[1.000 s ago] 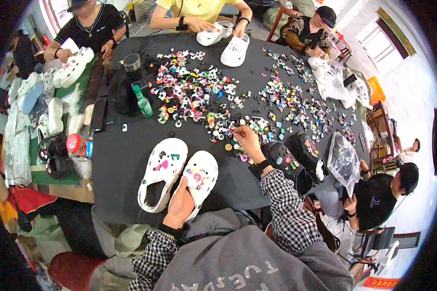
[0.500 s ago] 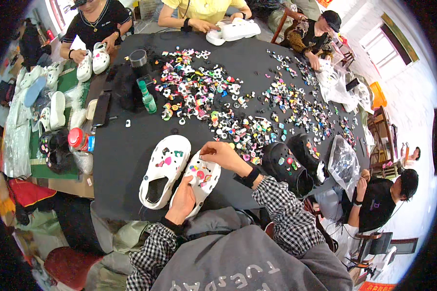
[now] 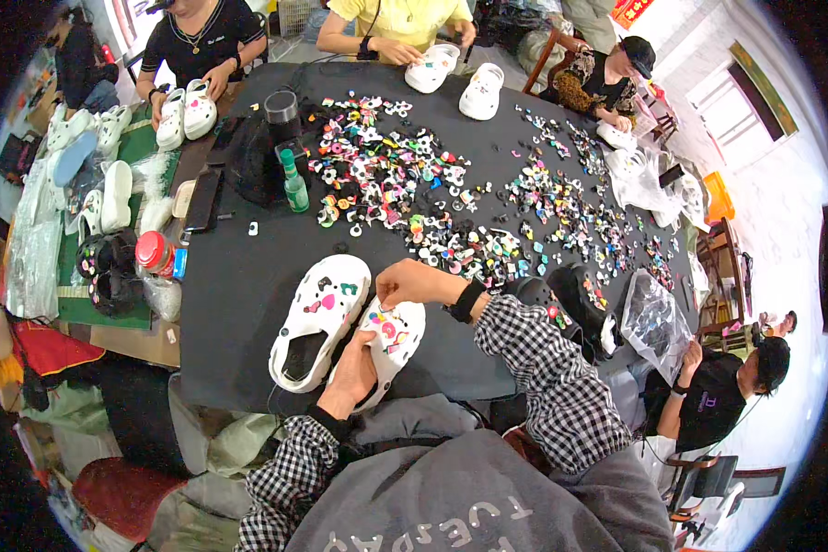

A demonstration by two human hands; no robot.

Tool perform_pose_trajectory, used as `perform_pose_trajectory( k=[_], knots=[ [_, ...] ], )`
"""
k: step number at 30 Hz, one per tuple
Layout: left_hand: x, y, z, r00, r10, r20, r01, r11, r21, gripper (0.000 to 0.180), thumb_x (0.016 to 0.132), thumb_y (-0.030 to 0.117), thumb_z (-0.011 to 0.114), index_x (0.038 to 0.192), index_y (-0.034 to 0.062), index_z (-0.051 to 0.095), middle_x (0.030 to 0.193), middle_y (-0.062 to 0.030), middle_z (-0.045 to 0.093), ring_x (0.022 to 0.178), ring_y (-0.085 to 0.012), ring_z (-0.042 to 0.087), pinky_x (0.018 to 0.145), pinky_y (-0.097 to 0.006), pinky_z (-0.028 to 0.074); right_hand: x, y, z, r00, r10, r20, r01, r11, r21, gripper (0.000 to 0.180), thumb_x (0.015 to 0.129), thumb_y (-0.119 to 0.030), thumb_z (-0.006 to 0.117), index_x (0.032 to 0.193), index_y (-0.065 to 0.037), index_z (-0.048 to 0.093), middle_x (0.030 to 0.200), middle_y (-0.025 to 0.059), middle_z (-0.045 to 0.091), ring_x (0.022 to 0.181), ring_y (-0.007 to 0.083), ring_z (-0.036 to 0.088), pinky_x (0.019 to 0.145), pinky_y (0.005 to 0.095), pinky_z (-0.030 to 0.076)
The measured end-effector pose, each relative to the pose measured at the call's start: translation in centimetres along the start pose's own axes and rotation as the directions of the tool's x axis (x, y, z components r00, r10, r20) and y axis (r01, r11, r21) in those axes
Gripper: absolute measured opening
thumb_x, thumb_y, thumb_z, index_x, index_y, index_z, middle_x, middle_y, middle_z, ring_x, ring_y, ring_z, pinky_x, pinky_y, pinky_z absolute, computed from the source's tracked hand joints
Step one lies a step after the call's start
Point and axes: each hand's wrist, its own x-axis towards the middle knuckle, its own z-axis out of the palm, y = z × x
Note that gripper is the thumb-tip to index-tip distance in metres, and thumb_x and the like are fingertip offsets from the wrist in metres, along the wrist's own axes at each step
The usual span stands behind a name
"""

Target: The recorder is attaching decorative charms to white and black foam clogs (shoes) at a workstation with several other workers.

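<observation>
Two white clogs lie side by side in front of me. The left clog (image 3: 331,290) carries a pink heart and other charms, and no hand touches it. My left hand (image 3: 351,375) grips the side of the right clog (image 3: 407,342), its thumb over the edge of the opening. On this clog's upper sit several colourful charms. My right hand (image 3: 420,283) bends over its toe, thumb and fingertips pinched together against the upper. Whatever those fingertips hold, if anything, is hidden.
Loose charms (image 3: 391,166) spread over the black table (image 3: 239,317). Black clogs (image 3: 575,299) and a clear plastic bag (image 3: 653,308) lie to the right. A green bottle (image 3: 294,189), dark cup (image 3: 283,112) and red-lidded jar (image 3: 154,253) stand left. Co-workers handle white clogs (image 3: 430,72) across the table.
My right fingertips have moved slightly down the right clog's upper, and my right forearm now covers more of the black clogs. Opposite, the yellow-shirted co-worker's white clogs are now apart.
</observation>
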Motion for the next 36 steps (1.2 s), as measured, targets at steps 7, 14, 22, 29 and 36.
perform_pose_trajectory(
  k=[7, 14, 22, 29, 36],
  knots=[
    [0.3, -0.4, -1.1, 1.000, -0.005, -0.002, 0.005, 0.997, -0.083, 0.050, 0.091, 0.018, 0.045, 0.136, -0.0023, 0.037, 0.132, -0.0139, 0.052, 0.120, -0.0269, 0.052, 0.105, -0.041, 0.039, 1.1, -1.4, -0.8, 0.965, 0.045, 0.258, -0.026, 0.997, -0.075, 0.035, 0.070, -0.023, 0.076, 0.097, -0.003, 0.065, 0.090, 0.0137, 0.067, 0.084, 0.0264, 0.064, 0.073, 0.0367, 0.050],
    [0.5, -0.3, -0.5, 0.992, 0.045, 0.121, -0.038, 0.997, -0.064, 0.051, 0.092, 0.018, 0.042, 0.137, -0.0035, 0.035, 0.134, -0.0166, 0.050, 0.123, -0.0283, 0.050, 0.107, -0.041, 0.038, 2.0, -0.5, -2.1, 0.955, 0.059, 0.291, 0.006, 0.976, -0.218, 0.063, 0.074, -0.044, 0.074, 0.119, -0.003, 0.057, 0.113, 0.0186, 0.058, 0.108, 0.0361, 0.055, 0.090, 0.0408, 0.045],
    [0.8, 0.3, -0.2, 0.994, 0.032, 0.100, -0.026, 0.998, -0.060, 0.055, 0.090, 0.018, 0.041, 0.139, -0.0050, 0.029, 0.135, -0.0197, 0.047, 0.124, -0.0307, 0.049, 0.107, -0.041, 0.038, 3.2, 1.6, -0.3, 0.954, 0.060, 0.292, 0.004, 0.977, -0.213, 0.060, 0.072, -0.043, 0.075, 0.115, -0.002, 0.061, 0.110, 0.0176, 0.065, 0.101, 0.0339, 0.063, 0.084, 0.0405, 0.050],
    [0.9, 0.6, 0.0, 0.991, 0.023, 0.134, -0.006, 0.992, -0.125, 0.055, 0.089, 0.013, 0.040, 0.140, -0.0051, 0.029, 0.136, -0.0200, 0.046, 0.126, -0.0322, 0.047, 0.109, -0.044, 0.036, 4.6, -0.1, -1.3, 0.925, 0.156, 0.345, -0.002, 0.914, -0.406, 0.049, 0.065, -0.040, 0.079, 0.104, -0.012, 0.070, 0.096, 0.0107, 0.070, 0.089, 0.0299, 0.066, 0.075, 0.0415, 0.052],
    [0.8, -0.1, -0.2, 0.994, 0.034, 0.100, -0.020, 0.991, -0.132, 0.057, 0.088, 0.017, 0.041, 0.140, -0.0040, 0.032, 0.139, -0.0201, 0.045, 0.128, -0.0346, 0.044, 0.110, -0.047, 0.033, 4.2, -0.3, -1.6, 0.885, -0.029, 0.465, 0.187, 0.937, -0.296, 0.044, 0.070, -0.039, 0.073, 0.104, -0.011, 0.069, 0.089, 0.0100, 0.070, 0.083, 0.0303, 0.066, 0.070, 0.0414, 0.051]
  ],
)
